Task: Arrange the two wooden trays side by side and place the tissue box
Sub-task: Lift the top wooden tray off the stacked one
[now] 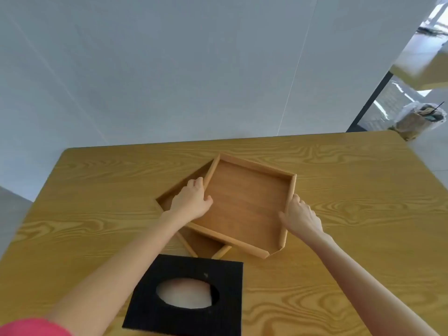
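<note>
My left hand (pixel 191 198) and right hand (pixel 300 215) each clasp a side rim of the upper tray (pixel 244 202), stacked askew on the lower tray (pixel 169 194); I see the black tissue box (pixel 189 270) just nearer than it.

wooden trays: 2 (upper tray (pixel 244 204), lower tray (pixel 169 194)) | tissue box (pixel 186 297): 1 | table (pixel 339 214): 1

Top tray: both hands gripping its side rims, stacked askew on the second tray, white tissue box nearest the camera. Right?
Not quite: the head view shows the tissue box is black. The rest holds: left hand and right hand grip the top tray, askew on the second tray.
</note>
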The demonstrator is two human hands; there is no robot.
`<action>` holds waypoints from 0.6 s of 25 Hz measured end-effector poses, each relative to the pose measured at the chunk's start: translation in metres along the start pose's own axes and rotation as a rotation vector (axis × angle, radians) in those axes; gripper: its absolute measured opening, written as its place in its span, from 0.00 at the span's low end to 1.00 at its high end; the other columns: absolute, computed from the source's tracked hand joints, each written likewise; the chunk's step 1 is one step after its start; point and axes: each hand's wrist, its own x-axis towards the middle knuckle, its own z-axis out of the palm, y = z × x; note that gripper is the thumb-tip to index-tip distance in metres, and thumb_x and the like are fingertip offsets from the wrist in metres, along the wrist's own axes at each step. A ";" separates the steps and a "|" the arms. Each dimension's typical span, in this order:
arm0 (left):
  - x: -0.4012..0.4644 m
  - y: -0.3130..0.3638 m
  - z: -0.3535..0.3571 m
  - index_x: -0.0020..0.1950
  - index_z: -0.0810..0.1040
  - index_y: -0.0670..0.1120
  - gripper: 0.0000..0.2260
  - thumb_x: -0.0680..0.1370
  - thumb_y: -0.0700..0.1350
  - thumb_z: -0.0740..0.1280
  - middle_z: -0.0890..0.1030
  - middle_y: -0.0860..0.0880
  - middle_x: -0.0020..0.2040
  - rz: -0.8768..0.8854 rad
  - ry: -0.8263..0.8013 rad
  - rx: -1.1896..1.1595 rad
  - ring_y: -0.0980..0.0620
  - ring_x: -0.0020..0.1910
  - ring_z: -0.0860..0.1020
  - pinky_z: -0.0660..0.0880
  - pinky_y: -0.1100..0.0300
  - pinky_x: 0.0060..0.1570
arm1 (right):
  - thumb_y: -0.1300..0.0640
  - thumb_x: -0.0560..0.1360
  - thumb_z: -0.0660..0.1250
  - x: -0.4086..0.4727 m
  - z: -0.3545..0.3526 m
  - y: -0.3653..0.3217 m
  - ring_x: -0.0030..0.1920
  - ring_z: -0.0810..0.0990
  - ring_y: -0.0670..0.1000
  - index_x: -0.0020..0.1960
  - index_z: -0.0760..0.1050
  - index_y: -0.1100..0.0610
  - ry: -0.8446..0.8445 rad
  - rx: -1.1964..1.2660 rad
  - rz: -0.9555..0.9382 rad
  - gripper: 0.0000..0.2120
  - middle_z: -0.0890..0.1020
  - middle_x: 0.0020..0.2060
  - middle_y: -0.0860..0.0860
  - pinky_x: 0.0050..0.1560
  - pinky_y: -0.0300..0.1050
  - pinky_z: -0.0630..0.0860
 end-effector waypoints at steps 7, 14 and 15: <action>0.003 -0.015 0.019 0.72 0.61 0.43 0.23 0.78 0.45 0.60 0.73 0.43 0.66 -0.120 0.035 -0.135 0.44 0.60 0.76 0.75 0.52 0.55 | 0.60 0.74 0.61 -0.001 0.015 0.010 0.58 0.74 0.62 0.66 0.61 0.62 -0.004 0.170 0.041 0.22 0.74 0.61 0.60 0.48 0.52 0.72; -0.008 -0.024 0.028 0.71 0.64 0.44 0.20 0.79 0.45 0.59 0.79 0.43 0.59 -0.159 0.080 -0.148 0.45 0.53 0.80 0.78 0.53 0.50 | 0.59 0.72 0.64 -0.023 0.030 0.015 0.57 0.75 0.60 0.67 0.62 0.60 -0.020 0.357 0.062 0.24 0.76 0.58 0.58 0.55 0.56 0.76; -0.010 -0.025 0.029 0.71 0.64 0.44 0.20 0.79 0.46 0.59 0.79 0.43 0.61 -0.168 0.077 -0.144 0.45 0.54 0.79 0.77 0.53 0.51 | 0.59 0.72 0.64 -0.026 0.031 0.016 0.57 0.76 0.59 0.68 0.61 0.59 -0.024 0.381 0.060 0.26 0.76 0.59 0.58 0.55 0.57 0.76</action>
